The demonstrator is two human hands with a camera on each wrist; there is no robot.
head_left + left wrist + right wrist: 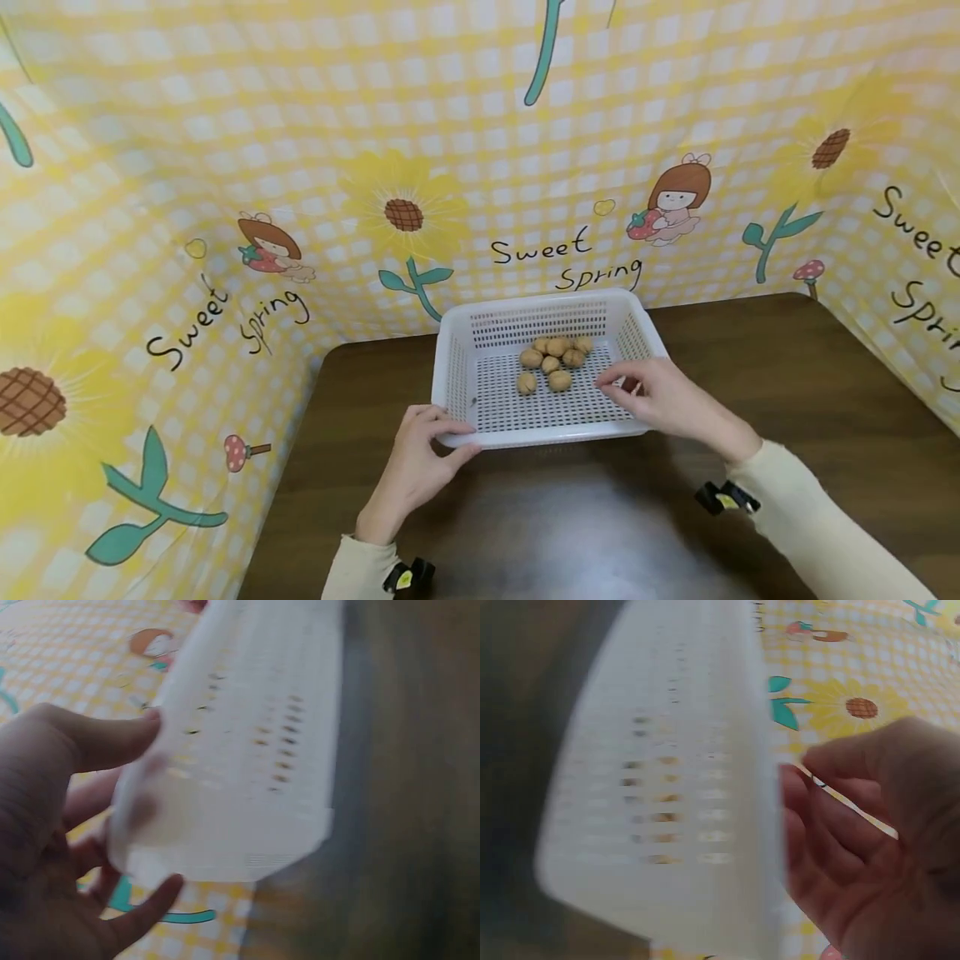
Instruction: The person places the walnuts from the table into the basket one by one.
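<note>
A white plastic basket (457, 367) with slotted walls and floor stands on the table. Several walnuts (559, 381) lie loosely on its floor, mostly toward the back. My left hand (416, 458) grips the near-left rim, fingers over the inside and thumb outside. In the left wrist view, that hand (82, 795) is at the basket's rim. Above the near-right part of the basket is my right hand (656, 396), thumb and forefinger tips close together. In the right wrist view, the rim partly hides the fingers of this hand (870, 825); nothing shows between the tips.
The dark brown wooden table (360, 383) reaches out on both sides of the basket. A yellow checked cloth (480, 150) with sunflowers and lettering hangs behind and at the sides. A tiny dark speck (474, 402) lies at the left of the basket floor.
</note>
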